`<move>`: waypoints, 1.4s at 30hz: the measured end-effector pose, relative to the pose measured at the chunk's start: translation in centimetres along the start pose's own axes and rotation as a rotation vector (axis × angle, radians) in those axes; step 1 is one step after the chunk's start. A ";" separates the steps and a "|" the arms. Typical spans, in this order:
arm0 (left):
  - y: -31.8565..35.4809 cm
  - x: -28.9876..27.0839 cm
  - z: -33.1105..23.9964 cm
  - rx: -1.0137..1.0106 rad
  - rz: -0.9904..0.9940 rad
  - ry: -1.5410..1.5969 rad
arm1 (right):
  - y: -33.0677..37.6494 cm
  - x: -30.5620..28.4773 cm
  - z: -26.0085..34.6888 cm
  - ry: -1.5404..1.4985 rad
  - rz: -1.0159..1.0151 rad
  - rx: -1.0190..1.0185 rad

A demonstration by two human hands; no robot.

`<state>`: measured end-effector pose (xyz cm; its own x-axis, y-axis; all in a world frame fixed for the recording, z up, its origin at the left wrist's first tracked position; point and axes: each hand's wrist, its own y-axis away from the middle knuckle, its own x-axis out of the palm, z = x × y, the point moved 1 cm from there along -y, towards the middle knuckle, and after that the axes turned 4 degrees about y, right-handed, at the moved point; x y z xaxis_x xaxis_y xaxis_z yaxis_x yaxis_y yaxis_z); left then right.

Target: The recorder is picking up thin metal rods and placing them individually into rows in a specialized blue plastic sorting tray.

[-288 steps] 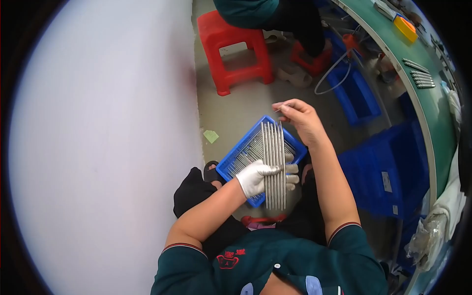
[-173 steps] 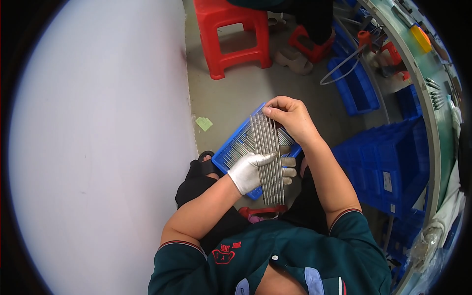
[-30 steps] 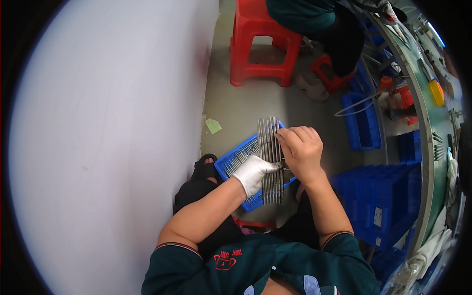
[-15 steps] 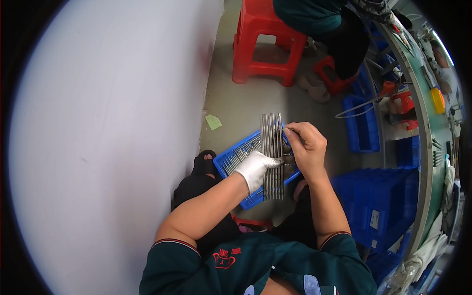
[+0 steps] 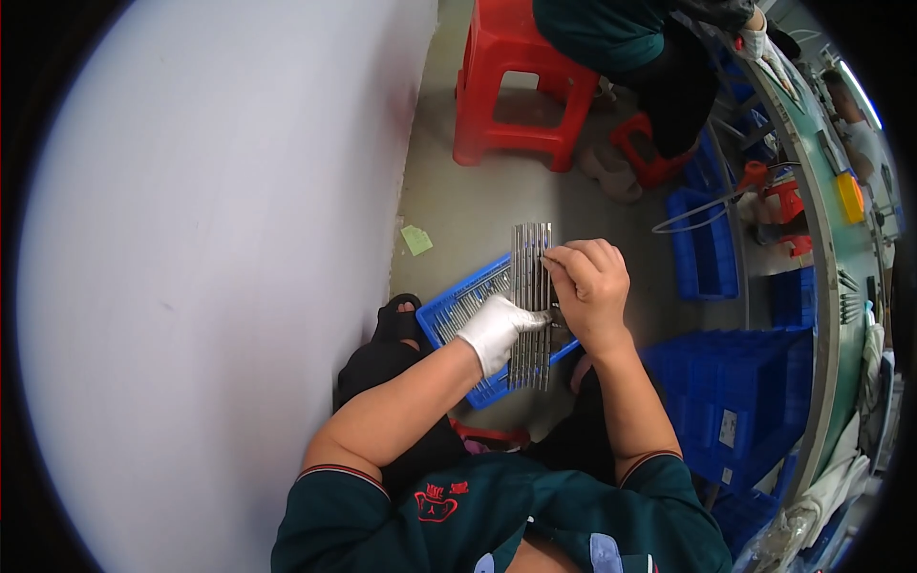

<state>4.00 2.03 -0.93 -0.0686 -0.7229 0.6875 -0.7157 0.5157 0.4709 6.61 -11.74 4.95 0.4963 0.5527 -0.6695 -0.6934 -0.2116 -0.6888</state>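
Note:
My left hand (image 5: 492, 332), in a white glove with darkened fingertips, grips a flat row of several thin metal rods (image 5: 530, 277), its thumb across them. The rods stand side by side, lengthwise away from me, above a blue plastic tray (image 5: 449, 292). More metal rods (image 5: 465, 313) lie inside that tray. Bare, my right hand (image 5: 592, 286) has thumb and forefinger pinched together at the far right edge of the row. Whatever sits between those fingertips is too small to make out.
A white wall (image 5: 229, 267) runs along my left. Ahead stands a red stool (image 5: 521, 129), with a seated co-worker (image 5: 611, 43) beside it. Stacked blue crates (image 5: 735, 382) and a green-topped workbench (image 5: 841, 258) are on my right. A green paper scrap (image 5: 416, 240) lies on the floor.
My right hand has shifted slightly left, its pinched fingertips now against the rods' right edge. My left hand keeps its grip. The co-worker's gloved hand has come into view over the bench.

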 end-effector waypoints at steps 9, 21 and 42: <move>0.3 0.5 -0.7 -0.076 0.030 0.112 | -0.1 -0.9 0.3 -0.157 0.039 0.136; -0.4 0.1 0.4 0.025 -0.040 0.052 | -0.2 -0.1 0.5 0.032 0.007 -0.064; -0.1 0.5 0.0 -0.034 -0.111 -0.017 | -0.4 0.5 0.9 -0.063 0.006 0.008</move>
<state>4.05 1.61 -0.57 -0.0026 -0.7839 0.6208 -0.6955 0.4475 0.5622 6.62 -10.66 5.13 0.4585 0.6015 -0.6542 -0.7004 -0.2085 -0.6826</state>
